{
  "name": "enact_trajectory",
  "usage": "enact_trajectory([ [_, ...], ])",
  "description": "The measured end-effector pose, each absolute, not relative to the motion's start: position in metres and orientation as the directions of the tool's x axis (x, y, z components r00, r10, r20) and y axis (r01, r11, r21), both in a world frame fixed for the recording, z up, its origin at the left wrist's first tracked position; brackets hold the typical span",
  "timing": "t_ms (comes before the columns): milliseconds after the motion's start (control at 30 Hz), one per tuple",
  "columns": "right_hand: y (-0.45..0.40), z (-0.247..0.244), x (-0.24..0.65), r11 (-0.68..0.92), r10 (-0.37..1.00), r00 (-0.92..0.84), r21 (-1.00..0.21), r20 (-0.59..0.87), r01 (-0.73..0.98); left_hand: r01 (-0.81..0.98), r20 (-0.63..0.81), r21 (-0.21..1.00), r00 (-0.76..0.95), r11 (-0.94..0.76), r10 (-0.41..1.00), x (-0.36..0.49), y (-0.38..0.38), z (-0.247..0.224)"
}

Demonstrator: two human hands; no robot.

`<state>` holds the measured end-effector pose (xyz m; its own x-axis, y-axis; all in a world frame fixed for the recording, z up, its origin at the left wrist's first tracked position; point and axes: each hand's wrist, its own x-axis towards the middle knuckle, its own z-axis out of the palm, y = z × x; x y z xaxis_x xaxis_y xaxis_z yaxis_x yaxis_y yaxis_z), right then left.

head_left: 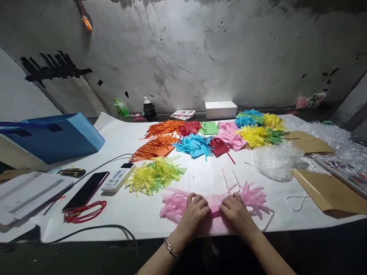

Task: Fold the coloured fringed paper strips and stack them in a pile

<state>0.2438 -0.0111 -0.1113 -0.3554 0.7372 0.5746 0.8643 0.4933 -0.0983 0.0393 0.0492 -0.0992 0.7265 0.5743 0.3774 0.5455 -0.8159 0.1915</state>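
Note:
Pink fringed tissue paper (215,199) lies spread at the front of the white-covered table, its cut strips fanning out to both sides. My left hand (195,209) is closed on the middle part, fingers curled over the paper. Close by on the right, my right hand (235,211) grips the same band, with a small gap between the two hands. Both thumbs and the paper under the palms are hidden. Beyond my left hand rests a yellow and green tissue tassel bundle (156,175).
Behind lie several fringed bundles, among them an orange one (157,147) and a blue one (196,144). To the left are a phone (86,191), a power bank (118,178), a red cord (86,212) and a blue box (57,139). Brown envelopes (329,191) and a clear plastic bag (278,160) lie right.

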Motion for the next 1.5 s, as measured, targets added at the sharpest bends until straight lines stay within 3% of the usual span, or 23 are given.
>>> enact_trajectory([
  [200,-0.025,-0.119,0.254,0.447,0.782,-0.283,-0.185,0.555,0.875,0.599,0.314,0.241,0.697,-0.764,0.645,0.028,0.038,-0.101],
  [367,-0.020,-0.116,0.242,0.274,0.850,-0.102,-0.267,0.517,0.924,0.752,0.266,0.256,0.550,-0.608,0.792,0.036,0.038,-0.094],
  [533,-0.007,-0.115,0.232,0.140,0.865,0.022,-0.283,0.502,0.949,0.820,0.239,0.229,0.474,-0.524,0.847,0.046,0.045,-0.091],
  [633,-0.006,-0.113,0.234,0.227,0.859,-0.061,-0.272,0.508,0.935,0.812,0.269,0.221,0.481,-0.540,0.834,0.046,0.046,-0.094],
  [767,-0.009,-0.111,0.238,0.414,0.826,-0.247,-0.249,0.506,0.875,0.700,0.312,0.209,0.614,-0.683,0.725,0.041,0.049,-0.101],
  [1000,-0.007,-0.111,0.236,0.452,0.793,-0.265,-0.239,0.549,0.859,0.461,0.470,0.077,0.765,-0.884,0.440,0.033,0.065,-0.113],
  [1267,-0.003,-0.124,0.227,0.484,0.723,-0.297,-0.151,0.624,0.862,0.537,0.460,0.191,0.691,-0.822,0.558,0.036,0.051,-0.109],
  [1500,-0.013,-0.127,0.242,0.473,0.747,-0.252,-0.226,0.615,0.852,0.589,0.412,0.250,0.653,-0.768,0.635,0.032,0.043,-0.105],
])
